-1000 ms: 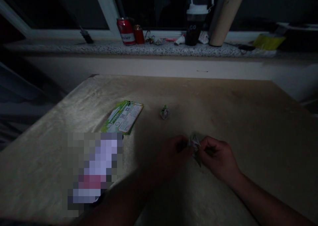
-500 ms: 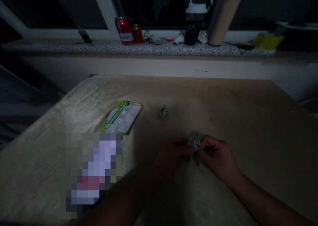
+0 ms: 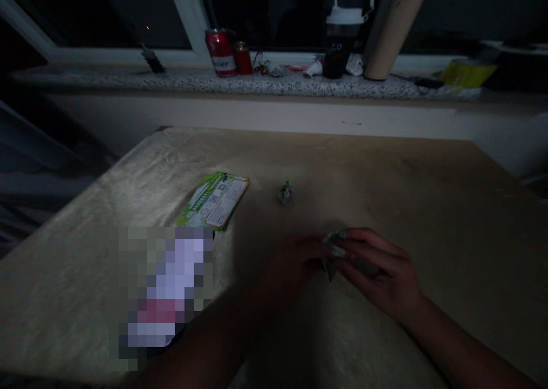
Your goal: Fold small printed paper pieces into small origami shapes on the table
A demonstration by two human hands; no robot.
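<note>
A small piece of folded printed paper (image 3: 334, 246), whitish with green, is held between my two hands above the table. My left hand (image 3: 293, 266) lies in deep shadow and pinches the paper from the left. From the right, my right hand (image 3: 387, 272) grips it with thumb and fingers, the fingers reaching over its top. A pointed end of the paper sticks out below the fingertips. Farther back on the table stands a similar small folded paper shape (image 3: 286, 193), touched by neither hand. Dim light hides the exact folds.
Green-and-white printed leaflets (image 3: 219, 198) lie in a stack at the left. Nearer me is a blurred-out bright oblong object (image 3: 171, 289). Behind the table (image 3: 428, 178), the stone windowsill (image 3: 180, 82) holds a red can (image 3: 220, 52), an orange-red container (image 3: 243, 58) and a lidded dark cup (image 3: 338, 47).
My right hand's fingers have opened out somewhat and shifted over the top of the paper, which has turned between my hands. The whole view has shifted slightly.
</note>
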